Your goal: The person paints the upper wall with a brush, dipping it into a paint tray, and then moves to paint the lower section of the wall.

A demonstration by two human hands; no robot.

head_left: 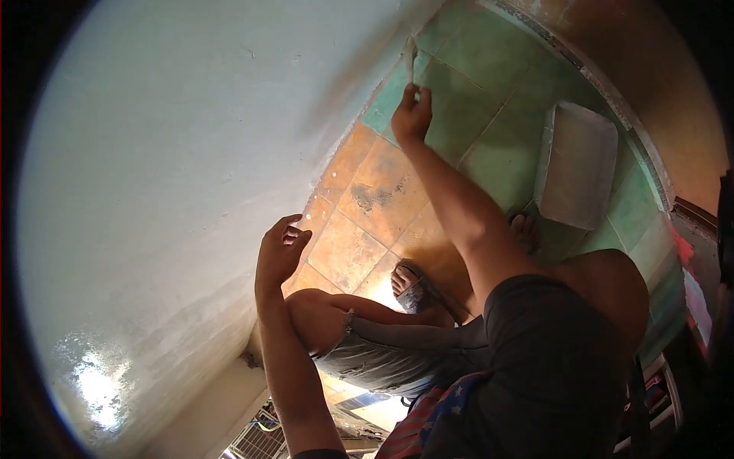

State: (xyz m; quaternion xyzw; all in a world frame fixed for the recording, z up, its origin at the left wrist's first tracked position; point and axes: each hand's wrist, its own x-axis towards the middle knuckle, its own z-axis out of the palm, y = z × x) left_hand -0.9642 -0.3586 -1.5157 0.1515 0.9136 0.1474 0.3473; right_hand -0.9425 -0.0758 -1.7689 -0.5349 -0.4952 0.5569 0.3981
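My right hand (pixel 413 115) is closed around a slim, pale paintbrush (pixel 410 63) at the top of the view. Its far end points at the seam where the white wall (pixel 176 153) meets the floor. With nothing in it, my left hand (pixel 281 251) hangs close to the wall above my bent knee, fingers loosely curled and apart. A whitish rectangular tub (pixel 544 164) rests on the green tiles to the right of my right forearm.
Orange tiles (pixel 375 191) with dark stains and white specks lie between my hands. Green tiles (pixel 489 168) continue to the right, up to a raised edge (pixel 612 96). My sandalled foot (pixel 405 284) is planted below. A wire rack (pixel 258 437) stands at the bottom.
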